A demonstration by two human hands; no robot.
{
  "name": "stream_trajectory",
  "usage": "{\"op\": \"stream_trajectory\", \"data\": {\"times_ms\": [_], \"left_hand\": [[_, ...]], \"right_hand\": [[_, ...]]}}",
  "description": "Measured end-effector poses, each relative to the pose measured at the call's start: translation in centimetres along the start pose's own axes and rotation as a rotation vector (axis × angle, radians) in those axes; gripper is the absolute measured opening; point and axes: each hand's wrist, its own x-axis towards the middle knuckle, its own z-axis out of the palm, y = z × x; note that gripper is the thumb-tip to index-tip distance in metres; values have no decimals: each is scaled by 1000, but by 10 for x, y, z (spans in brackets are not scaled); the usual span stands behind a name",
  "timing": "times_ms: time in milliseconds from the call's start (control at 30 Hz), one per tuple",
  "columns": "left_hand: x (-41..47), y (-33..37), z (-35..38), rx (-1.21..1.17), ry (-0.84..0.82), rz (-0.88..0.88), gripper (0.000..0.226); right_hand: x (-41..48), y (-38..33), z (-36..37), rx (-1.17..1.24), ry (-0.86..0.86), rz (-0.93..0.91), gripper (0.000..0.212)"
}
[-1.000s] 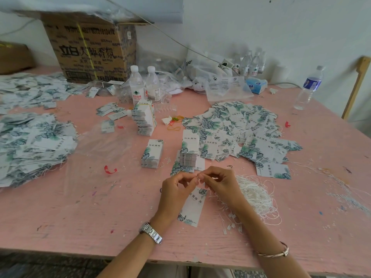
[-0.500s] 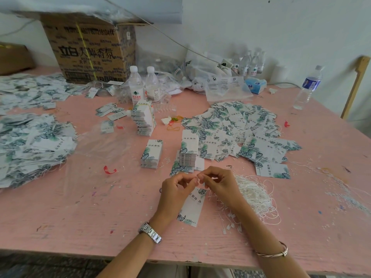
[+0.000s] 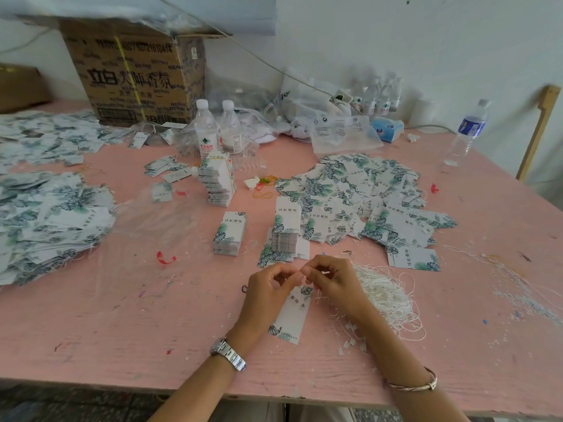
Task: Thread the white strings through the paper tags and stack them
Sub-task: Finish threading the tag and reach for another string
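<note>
On a scuffed pink wooden table point(image 3: 122, 315), a loose heap of leaf-printed paper tags point(image 3: 359, 193) spreads beyond the right hand point(image 3: 332, 281). A tangle of white strings point(image 3: 387, 296) lies just beside it. Beyond both hands stands a squared tag stack point(image 3: 286, 229). The left hand point(image 3: 268, 287) and the right hand meet fingertip to fingertip, both pinching the top end of one white-and-green paper tag point(image 3: 292, 318) - whether a string runs between them cannot be told.

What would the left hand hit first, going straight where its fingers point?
The right hand, fingertip to fingertip: the left hand points at it over the tag. Whether they already touch is unclear.
</note>
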Motion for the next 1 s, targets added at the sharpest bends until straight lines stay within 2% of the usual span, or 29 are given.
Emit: {"op": "stream_trajectory", "data": {"times_ms": [1000], "left_hand": [[1, 2, -1, 92, 45, 53, 27]], "right_hand": [[0, 0, 7, -4, -16, -29, 14]]}}
